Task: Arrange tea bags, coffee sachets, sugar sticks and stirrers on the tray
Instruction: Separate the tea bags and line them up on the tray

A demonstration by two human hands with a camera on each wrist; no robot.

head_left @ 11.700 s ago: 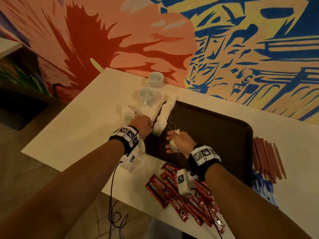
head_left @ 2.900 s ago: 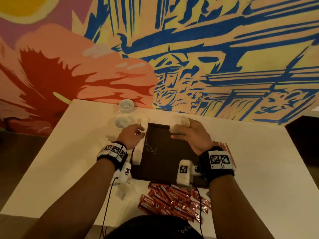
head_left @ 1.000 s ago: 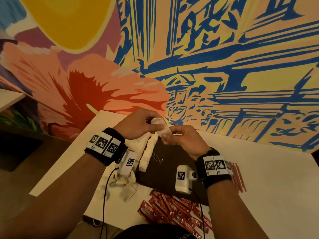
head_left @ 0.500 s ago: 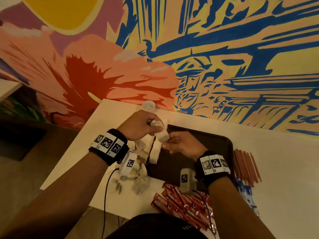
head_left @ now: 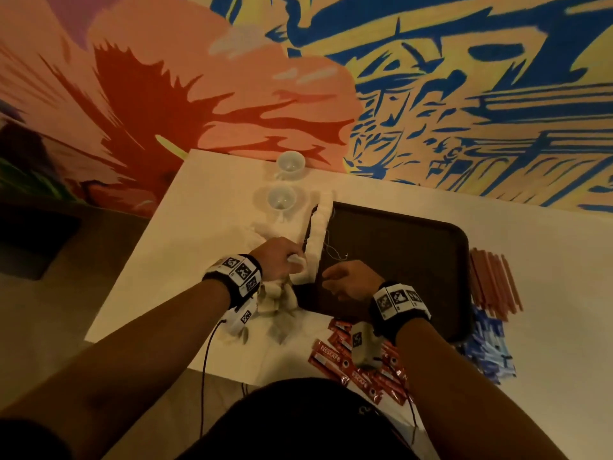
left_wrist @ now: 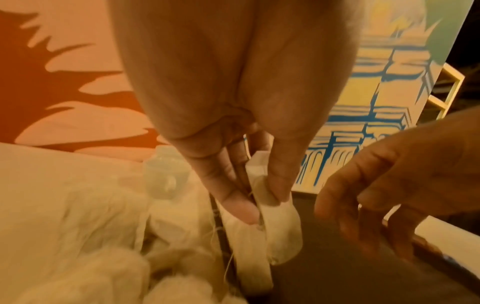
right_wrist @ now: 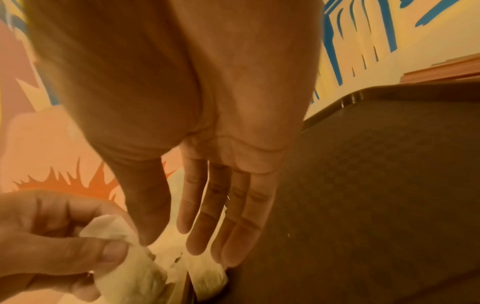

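Observation:
A dark brown tray (head_left: pixel 391 260) lies on the white table. A row of white tea bags (head_left: pixel 318 234) runs along its left edge. At the near end of that row my left hand (head_left: pixel 293 263) pinches one tea bag (left_wrist: pixel 280 222) between thumb and fingers, low over the tray's left rim. My right hand (head_left: pixel 328 277) hovers just right of it over the tray, fingers (right_wrist: pixel 221 226) straight and empty. In the right wrist view the tea bag (right_wrist: pixel 124 257) shows in the left hand's grip. Loose tea bags (head_left: pixel 275 300) lie heaped by my left wrist.
Red coffee sachets (head_left: pixel 358 363) lie at the table's near edge. Brown stirrers (head_left: pixel 494 280) and blue sugar sticks (head_left: pixel 487 346) lie right of the tray. Two white cups (head_left: pixel 281 198) stand behind the tray's far-left corner. A painted wall backs the table.
Both hands have come down from mid-air to the tray's near-left edge. The right hand has let go of the tea bag and opened; the left hand still pinches it.

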